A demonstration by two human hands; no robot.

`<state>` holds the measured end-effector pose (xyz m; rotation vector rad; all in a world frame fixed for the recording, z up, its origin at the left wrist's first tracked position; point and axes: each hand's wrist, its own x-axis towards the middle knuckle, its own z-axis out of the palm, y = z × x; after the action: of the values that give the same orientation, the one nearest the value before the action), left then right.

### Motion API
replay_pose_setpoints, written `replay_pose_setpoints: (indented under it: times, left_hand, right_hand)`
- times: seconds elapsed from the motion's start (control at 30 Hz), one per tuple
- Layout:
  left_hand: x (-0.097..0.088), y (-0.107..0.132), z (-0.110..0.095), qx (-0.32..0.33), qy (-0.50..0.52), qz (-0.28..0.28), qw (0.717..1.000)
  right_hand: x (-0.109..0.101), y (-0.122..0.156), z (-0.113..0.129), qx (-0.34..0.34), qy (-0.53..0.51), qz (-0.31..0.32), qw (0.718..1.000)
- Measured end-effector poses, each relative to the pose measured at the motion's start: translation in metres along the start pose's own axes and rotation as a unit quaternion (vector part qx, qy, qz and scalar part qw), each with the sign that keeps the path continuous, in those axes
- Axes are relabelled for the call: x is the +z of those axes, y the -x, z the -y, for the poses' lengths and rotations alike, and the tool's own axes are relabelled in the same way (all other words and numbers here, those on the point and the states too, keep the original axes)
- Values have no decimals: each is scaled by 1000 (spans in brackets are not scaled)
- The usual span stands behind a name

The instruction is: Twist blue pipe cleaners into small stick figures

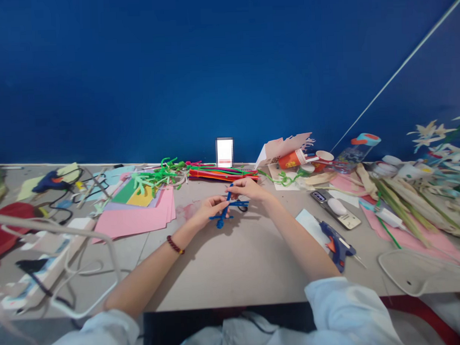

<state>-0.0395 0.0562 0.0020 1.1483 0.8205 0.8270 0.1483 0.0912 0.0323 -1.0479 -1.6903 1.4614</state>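
Note:
My left hand (207, 210) and my right hand (247, 188) meet over the middle of the grey table (233, 263), both pinched on crossed blue pipe cleaners (227, 209). The left fingers grip the lower part of the bundle. The right fingers hold its upper end, which points up. A dark red bead bracelet (175, 245) sits on my left wrist.
Pink and coloured paper sheets (141, 211) lie to the left, green pipe cleaners (160, 176) and a bundle of coloured ones (220, 174) behind. A blue glue gun (336, 243) lies at right, near a phone (335, 209), paper cups (303, 160) and paper flowers (415, 196). Cables and a power strip (44, 259) fill the left.

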Motion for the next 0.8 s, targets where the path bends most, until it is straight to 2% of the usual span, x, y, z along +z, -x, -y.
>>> replay_pose_setpoints:
  times: [0.13,0.3,0.53,0.7,0.8]
  left_hand:
    - [-1,-1,4,3,2,24,1000]
    - [-6,-7,8,-4,68,2,998]
    - [-10,-10,1,-35,200,-13,979]
    - [-11,-8,3,-3,187,-11,982]
    - [-11,-9,6,12,115,-51,992]
  right_hand:
    - [-1,-1,-2,10,2,6,1000]
    - [0,0,1,5,-14,-46,999]
    - [-1,-2,2,24,-36,-108,993]
    - [-3,-7,-6,37,-63,-124,990]
    - [-2,-6,-5,41,-79,-112,990]
